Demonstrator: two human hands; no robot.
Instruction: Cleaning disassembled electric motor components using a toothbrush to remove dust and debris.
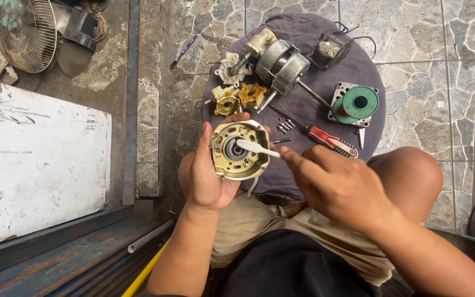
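Note:
My left hand holds a round cream-coloured metal motor cover with a bearing hole in its middle, open side up. My right hand grips a small white stick-like tool whose tip rests in the cover's centre. Both hands are above my knees, at the near edge of a dark cloth spread on the stone floor.
On the cloth lie a silver fan motor with its shaft, yellow and white plastic gear parts, a red-handled screwdriver, small screws, a green spool on a metal block and a black part with wires. A fan grille and a white board lie left.

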